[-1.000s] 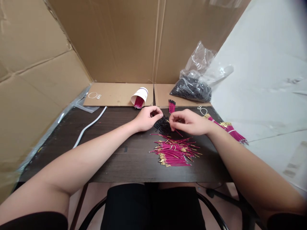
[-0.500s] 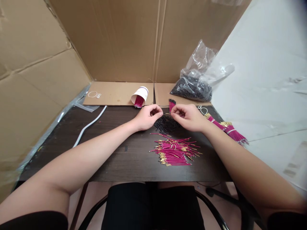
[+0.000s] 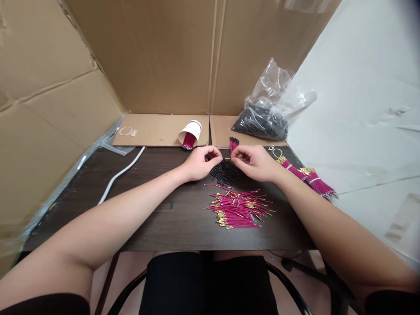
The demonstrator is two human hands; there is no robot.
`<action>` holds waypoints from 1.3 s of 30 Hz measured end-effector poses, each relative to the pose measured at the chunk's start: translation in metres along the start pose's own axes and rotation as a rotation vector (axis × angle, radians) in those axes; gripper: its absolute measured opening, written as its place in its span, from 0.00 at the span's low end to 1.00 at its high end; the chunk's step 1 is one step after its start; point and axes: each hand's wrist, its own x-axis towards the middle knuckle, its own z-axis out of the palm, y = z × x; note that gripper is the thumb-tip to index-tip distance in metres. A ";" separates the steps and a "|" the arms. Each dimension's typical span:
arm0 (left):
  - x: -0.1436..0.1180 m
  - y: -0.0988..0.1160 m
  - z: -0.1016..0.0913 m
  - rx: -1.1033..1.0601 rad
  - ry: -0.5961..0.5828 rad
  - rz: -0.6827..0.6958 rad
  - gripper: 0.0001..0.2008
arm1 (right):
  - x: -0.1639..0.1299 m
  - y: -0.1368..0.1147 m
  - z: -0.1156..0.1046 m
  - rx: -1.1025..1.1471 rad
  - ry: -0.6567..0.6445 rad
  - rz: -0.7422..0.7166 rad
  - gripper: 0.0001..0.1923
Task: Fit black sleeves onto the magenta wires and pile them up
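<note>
Now we have brought our right hand (image 3: 254,162) up from the loose magenta wires (image 3: 239,208) to meet our left hand (image 3: 201,162), both pinching something too small to name above the black sleeves (image 3: 225,171).

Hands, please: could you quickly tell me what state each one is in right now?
Left hand: fingers pinched shut; what they hold is too small to tell.
Right hand: pinched shut on a thin pink wire.

The scene is viewed by a single head-worn camera, aimed forward and down from close above the seated person's lap, so that the dark table (image 3: 157,218), both forearms and the cardboard walls (image 3: 157,52) are taken in.
</note>
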 end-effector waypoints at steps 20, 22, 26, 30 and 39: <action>0.000 0.000 0.002 0.003 -0.014 0.000 0.07 | 0.000 -0.003 0.007 -0.050 0.037 -0.096 0.05; 0.000 0.000 0.002 0.000 -0.013 0.003 0.07 | 0.001 -0.004 0.007 -0.053 0.032 -0.088 0.05; -0.001 -0.001 0.001 -0.002 -0.013 0.009 0.08 | 0.001 -0.004 0.007 -0.062 0.032 -0.085 0.05; -0.001 0.000 0.001 0.002 -0.011 0.004 0.08 | 0.001 -0.003 0.007 -0.078 0.036 -0.110 0.05; 0.000 0.000 0.000 -0.009 -0.016 0.004 0.07 | 0.000 -0.004 0.006 -0.166 0.069 -0.209 0.05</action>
